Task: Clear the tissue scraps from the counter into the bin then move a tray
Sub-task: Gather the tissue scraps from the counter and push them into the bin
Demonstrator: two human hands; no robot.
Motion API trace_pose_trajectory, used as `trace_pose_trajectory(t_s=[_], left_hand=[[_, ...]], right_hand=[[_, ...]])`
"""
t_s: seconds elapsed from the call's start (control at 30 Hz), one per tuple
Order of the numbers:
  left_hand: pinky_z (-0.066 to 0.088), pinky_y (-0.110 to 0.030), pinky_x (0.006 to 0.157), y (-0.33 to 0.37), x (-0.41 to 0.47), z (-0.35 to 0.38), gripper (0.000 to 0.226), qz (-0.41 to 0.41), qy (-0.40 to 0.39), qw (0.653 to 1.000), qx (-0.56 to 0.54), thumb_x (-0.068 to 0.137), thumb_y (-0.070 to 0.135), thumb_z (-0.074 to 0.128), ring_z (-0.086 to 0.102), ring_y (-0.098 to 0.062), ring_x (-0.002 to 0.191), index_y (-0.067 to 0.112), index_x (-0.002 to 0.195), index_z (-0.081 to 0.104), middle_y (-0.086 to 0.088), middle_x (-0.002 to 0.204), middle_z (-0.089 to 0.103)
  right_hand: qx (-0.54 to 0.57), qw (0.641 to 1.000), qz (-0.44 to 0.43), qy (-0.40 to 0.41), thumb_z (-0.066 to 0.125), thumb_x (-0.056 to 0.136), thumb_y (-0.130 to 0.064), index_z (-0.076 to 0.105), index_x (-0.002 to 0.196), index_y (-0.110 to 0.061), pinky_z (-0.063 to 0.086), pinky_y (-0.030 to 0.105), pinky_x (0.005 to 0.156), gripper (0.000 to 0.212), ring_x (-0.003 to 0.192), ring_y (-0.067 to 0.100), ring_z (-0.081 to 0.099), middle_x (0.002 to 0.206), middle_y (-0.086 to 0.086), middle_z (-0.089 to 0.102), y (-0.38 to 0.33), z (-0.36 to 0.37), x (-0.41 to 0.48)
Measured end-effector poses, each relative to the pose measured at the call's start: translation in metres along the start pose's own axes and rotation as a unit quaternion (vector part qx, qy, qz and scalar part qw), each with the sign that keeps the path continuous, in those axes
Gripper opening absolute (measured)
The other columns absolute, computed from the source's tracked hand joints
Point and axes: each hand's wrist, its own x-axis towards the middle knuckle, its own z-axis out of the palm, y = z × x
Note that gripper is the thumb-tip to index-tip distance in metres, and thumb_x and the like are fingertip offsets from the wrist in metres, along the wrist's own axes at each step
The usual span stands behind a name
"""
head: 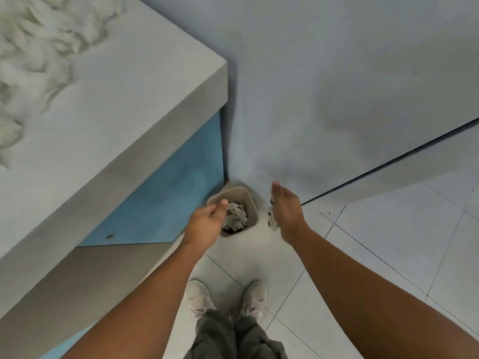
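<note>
Far left there's a grey counter with a thick slab edge, seen from above, and a big fluffy heap of off-white tissue scraps is sitting on its top toward the upper-left corner, running off the edge of view. I count one continuous heap there, though it's blurry so I can't split it into pieces. Under the counter top there's a blue cabinet panel, and the counter's corner sits close to a pale blue-grey wall. Down in that corner, on the floor, is one small beige bin with a rounded-square rim, and there's crumpled white tissue already inside it. The left hand is right over the near-left side of the bin, fingers curled in loosely with the thumb sticking up; I can't see anything held in it. Just right of the bin, one or two little white scraps show by the floor next to the right hand, can't tell whether they're lying there or in the air. That right hand is loose and open, fingers pointing down and thumb up, empty as far as I can see, near the bin but not over it. The floor is light grey tile with dark grout lines. At the bottom, two pale sneakers and grey-green trouser legs.
</note>
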Motion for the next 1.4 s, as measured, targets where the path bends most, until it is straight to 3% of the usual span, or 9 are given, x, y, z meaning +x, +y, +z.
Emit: trace_pose_trajectory(t_s=[0.2,0.33,0.47,0.6,0.7,0.8,1.1,1.23,1.4], left_hand=[[0.028,-0.027,0.049,-0.077,0.080,0.042,0.056,-0.072,-0.031,0.996,-0.037,0.087,0.064,0.053,0.035,-0.016,0.049,0.016,0.057,0.051,0.005,0.053,0.043],[0.033,-0.026,0.055,-0.125,0.125,0.070,0.055,-0.089,-0.034,0.995,0.024,0.096,0.057,0.049,0.043,-0.022,0.058,0.012,0.065,0.052,0.003,0.057,0.046],[0.045,-0.037,0.068,-0.163,0.171,0.097,0.035,-0.081,-0.052,0.995,0.039,0.090,0.055,0.049,0.059,-0.047,0.084,0.024,0.076,0.058,-0.016,0.078,0.060],[0.035,-0.028,0.062,-0.188,0.213,0.119,0.015,-0.101,-0.100,0.989,0.037,0.088,0.025,0.051,0.050,-0.024,0.082,0.027,0.102,0.058,0.003,0.079,0.052],[0.042,-0.029,0.075,-0.198,0.236,0.132,0.038,-0.065,-0.098,0.988,0.099,0.093,0.008,0.053,0.055,-0.022,0.097,0.023,0.127,0.053,0.000,0.105,0.057],[0.048,-0.039,0.094,-0.214,0.255,0.143,0.047,-0.057,-0.086,0.986,0.133,0.090,0.007,0.058,0.055,-0.028,0.110,0.018,0.135,0.050,-0.005,0.120,0.058],[0.045,-0.038,0.104,-0.238,0.274,0.141,0.062,-0.041,-0.075,0.994,0.073,0.090,0.021,0.069,0.055,-0.022,0.121,0.022,0.145,0.040,0.001,0.134,0.058],[0.042,-0.021,0.090,-0.242,0.272,0.122,0.043,0.013,-0.011,0.993,0.117,0.097,0.022,0.059,0.062,-0.017,0.114,0.016,0.138,0.052,0.000,0.125,0.067],[0.038,-0.002,0.073,-0.251,0.261,0.107,0.025,0.057,0.042,0.988,0.139,0.093,0.018,0.063,0.062,-0.012,0.093,0.012,0.117,0.066,0.001,0.102,0.068]], right_hand=[[-0.125,0.992,0.007,0.025,0.051,0.096,-0.034,0.060,0.079,-0.014,0.048,0.031,0.054,0.028,0.067,0.024,0.061,0.078,0.003,0.068,0.082,0.020,0.066],[-0.144,0.988,0.012,0.053,0.056,0.092,-0.042,0.062,0.070,-0.015,0.052,0.037,0.042,0.035,0.049,0.032,0.062,0.066,0.011,0.069,0.138,0.033,0.102],[-0.172,0.983,0.004,0.061,0.057,0.095,-0.040,0.058,0.067,-0.008,0.046,0.031,0.047,0.042,0.052,0.028,0.057,0.064,0.016,0.065,0.186,0.045,0.134],[-0.152,0.987,0.034,0.031,0.053,0.094,-0.050,0.048,0.064,-0.004,0.040,0.029,0.045,0.055,0.046,0.024,0.045,0.072,0.007,0.071,0.223,0.057,0.163],[-0.168,0.985,0.033,0.024,0.046,0.097,-0.052,0.052,0.070,-0.001,0.045,0.033,0.051,0.058,0.055,0.024,0.053,0.078,0.002,0.072,0.241,0.066,0.179],[-0.190,0.981,0.030,0.037,0.038,0.099,-0.053,0.056,0.067,-0.017,0.050,0.035,0.063,0.052,0.067,0.026,0.061,0.087,0.007,0.072,0.257,0.071,0.190],[-0.156,0.987,0.041,0.012,0.033,0.102,-0.044,0.056,0.082,-0.024,0.054,0.045,0.079,0.036,0.086,0.028,0.062,0.096,0.004,0.068,0.283,0.093,0.191],[-0.010,0.991,0.133,-0.026,0.035,0.097,-0.026,0.060,0.111,-0.015,0.044,0.032,0.076,0.031,0.084,0.018,0.056,0.090,-0.005,0.062,0.276,0.105,0.191],[-0.091,0.991,0.071,-0.073,0.040,0.096,-0.014,0.061,0.117,-0.015,0.050,0.024,0.074,0.030,0.097,0.024,0.062,0.101,0.003,0.066,0.255,0.122,0.201]])
